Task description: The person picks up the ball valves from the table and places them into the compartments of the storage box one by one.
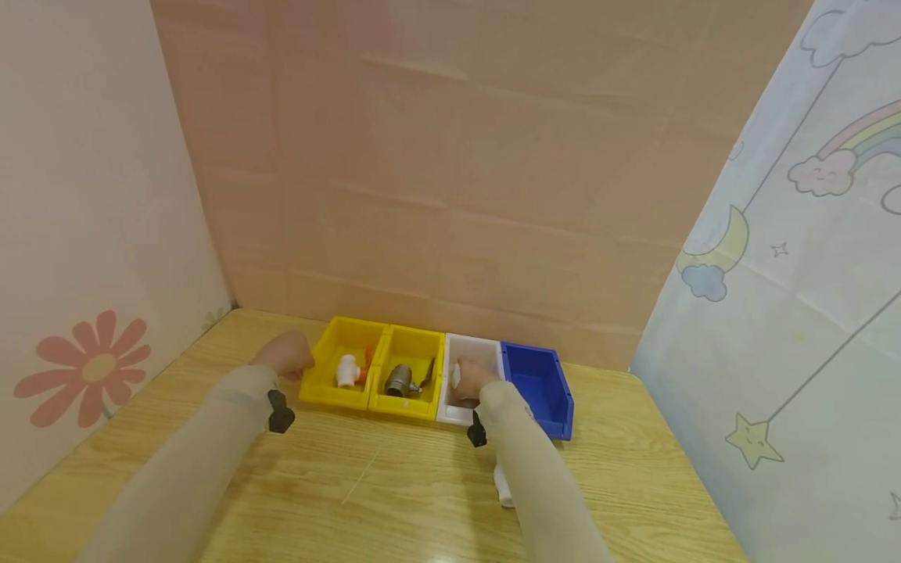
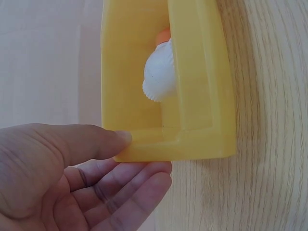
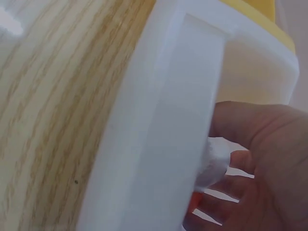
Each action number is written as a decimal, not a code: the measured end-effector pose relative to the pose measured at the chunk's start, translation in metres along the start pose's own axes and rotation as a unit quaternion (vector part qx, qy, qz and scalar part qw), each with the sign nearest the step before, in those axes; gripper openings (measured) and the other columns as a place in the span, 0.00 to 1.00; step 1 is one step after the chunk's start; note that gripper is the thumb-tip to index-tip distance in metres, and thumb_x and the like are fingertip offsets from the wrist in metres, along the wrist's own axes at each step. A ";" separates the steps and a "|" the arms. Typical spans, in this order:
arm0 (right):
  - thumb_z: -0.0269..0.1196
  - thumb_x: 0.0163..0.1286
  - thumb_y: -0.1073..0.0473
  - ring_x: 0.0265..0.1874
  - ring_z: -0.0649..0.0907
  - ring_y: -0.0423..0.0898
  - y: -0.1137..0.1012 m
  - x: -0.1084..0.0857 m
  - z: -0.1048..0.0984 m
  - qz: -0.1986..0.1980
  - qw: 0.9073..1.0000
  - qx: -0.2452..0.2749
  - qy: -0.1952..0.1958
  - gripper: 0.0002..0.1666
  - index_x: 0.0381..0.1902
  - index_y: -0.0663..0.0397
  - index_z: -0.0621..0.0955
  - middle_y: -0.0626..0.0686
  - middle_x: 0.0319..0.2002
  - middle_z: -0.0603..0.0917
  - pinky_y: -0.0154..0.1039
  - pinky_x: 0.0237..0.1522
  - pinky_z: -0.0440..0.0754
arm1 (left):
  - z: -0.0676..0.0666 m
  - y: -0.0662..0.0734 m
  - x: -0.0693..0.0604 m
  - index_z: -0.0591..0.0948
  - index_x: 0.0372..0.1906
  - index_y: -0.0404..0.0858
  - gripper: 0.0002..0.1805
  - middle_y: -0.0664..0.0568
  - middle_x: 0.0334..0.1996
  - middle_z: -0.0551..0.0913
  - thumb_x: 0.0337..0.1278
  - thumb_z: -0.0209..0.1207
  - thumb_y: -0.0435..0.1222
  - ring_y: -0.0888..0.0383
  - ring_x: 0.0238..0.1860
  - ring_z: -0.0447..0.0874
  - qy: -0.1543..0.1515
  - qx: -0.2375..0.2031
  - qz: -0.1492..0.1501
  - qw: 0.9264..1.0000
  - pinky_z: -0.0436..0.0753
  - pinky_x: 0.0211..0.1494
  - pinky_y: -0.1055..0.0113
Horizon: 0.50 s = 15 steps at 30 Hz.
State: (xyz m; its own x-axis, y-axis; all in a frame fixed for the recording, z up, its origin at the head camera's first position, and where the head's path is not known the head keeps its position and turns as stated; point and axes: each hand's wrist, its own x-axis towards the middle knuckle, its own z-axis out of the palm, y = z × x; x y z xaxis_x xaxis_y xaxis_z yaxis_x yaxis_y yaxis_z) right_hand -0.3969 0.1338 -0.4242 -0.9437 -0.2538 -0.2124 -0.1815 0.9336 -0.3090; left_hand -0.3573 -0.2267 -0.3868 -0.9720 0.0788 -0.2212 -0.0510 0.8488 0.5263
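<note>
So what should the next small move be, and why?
Probably lift the fitting straight up: the right hand curls round it inside the white bin, whose wall might block a sideways pull, while the left hand pinches the leftmost yellow bin.

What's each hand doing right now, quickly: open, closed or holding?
Left hand: holding the leftmost yellow bin by its edge.
Right hand: holding a white fitting inside the white bin.
</note>
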 end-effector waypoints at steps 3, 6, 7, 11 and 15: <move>0.65 0.58 0.61 0.52 0.75 0.53 0.001 0.001 0.002 -0.010 1.000 -0.006 0.003 0.44 0.70 0.62 0.62 0.61 0.66 0.70 0.45 0.53 0.76 | 0.000 0.000 0.000 0.81 0.33 0.26 0.09 0.48 0.21 0.79 0.55 0.54 0.30 0.58 0.20 0.78 -0.001 0.001 -0.001 1.000 0.82 0.28 0.68; 0.64 0.59 0.61 0.53 0.74 0.53 0.001 0.000 0.003 -0.010 1.000 -0.007 0.002 0.43 0.71 0.62 0.61 0.61 0.67 0.69 0.46 0.55 0.75 | 0.000 0.000 0.000 0.81 0.34 0.26 0.09 0.47 0.22 0.80 0.55 0.54 0.30 0.58 0.21 0.79 -0.001 -0.001 -0.004 1.000 0.83 0.29 0.68; 0.63 0.60 0.61 0.55 0.74 0.53 0.000 -0.001 0.003 -0.010 1.000 -0.007 0.003 0.43 0.71 0.61 0.61 0.61 0.67 0.69 0.46 0.56 0.74 | 0.000 0.001 -0.001 0.81 0.35 0.26 0.10 0.47 0.23 0.80 0.55 0.54 0.30 0.58 0.22 0.79 -0.001 -0.001 -0.004 1.000 0.83 0.29 0.68; 0.62 0.61 0.61 0.62 0.72 0.53 -0.003 -0.005 0.002 -0.007 1.000 -0.008 0.004 0.43 0.72 0.61 0.60 0.60 0.68 0.68 0.48 0.64 0.70 | 0.000 0.003 -0.004 0.81 0.36 0.26 0.10 0.46 0.24 0.81 0.55 0.54 0.30 0.57 0.23 0.79 -0.001 -0.001 -0.003 1.000 0.83 0.30 0.67; 0.62 0.61 0.61 0.64 0.71 0.54 -0.002 -0.005 0.002 -0.008 1.000 -0.007 0.003 0.43 0.72 0.60 0.60 0.60 0.68 0.69 0.50 0.67 0.68 | -0.002 0.005 -0.007 0.81 0.34 0.26 0.09 0.46 0.23 0.80 0.55 0.54 0.29 0.57 0.22 0.79 -0.001 -0.004 -0.001 1.000 0.82 0.29 0.68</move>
State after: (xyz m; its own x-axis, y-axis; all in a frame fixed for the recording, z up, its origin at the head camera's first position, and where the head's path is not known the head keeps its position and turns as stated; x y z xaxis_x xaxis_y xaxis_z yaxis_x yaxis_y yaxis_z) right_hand -0.3911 0.1324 -0.4245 -0.9426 -0.2663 -0.2014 -0.1999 0.9332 -0.2986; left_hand -0.3514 -0.2241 -0.3811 -0.9713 0.0786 -0.2244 -0.0548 0.8444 0.5329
